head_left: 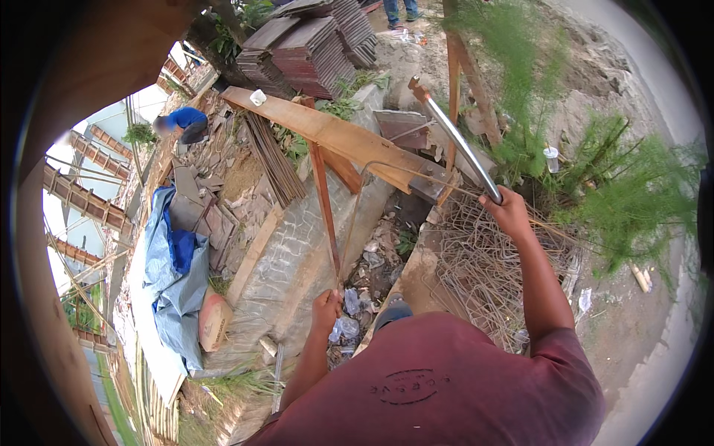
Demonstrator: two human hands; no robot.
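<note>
My right hand is closed on a long silver metal tool with a rusty head at its upper end. My left hand is closed on a thin steel rod, which rises, bends and runs right across a metal fitting at the end of a wooden plank. Brown timber posts stand under the plank. Below my right hand lies a tangle of bent thin steel bars.
A person in blue crouches at the left by rubble. There are also stacked corrugated sheets, a bundle of rods, blue tarpaulins, a littered gap, a plastic cup, feathery plants and another person's legs.
</note>
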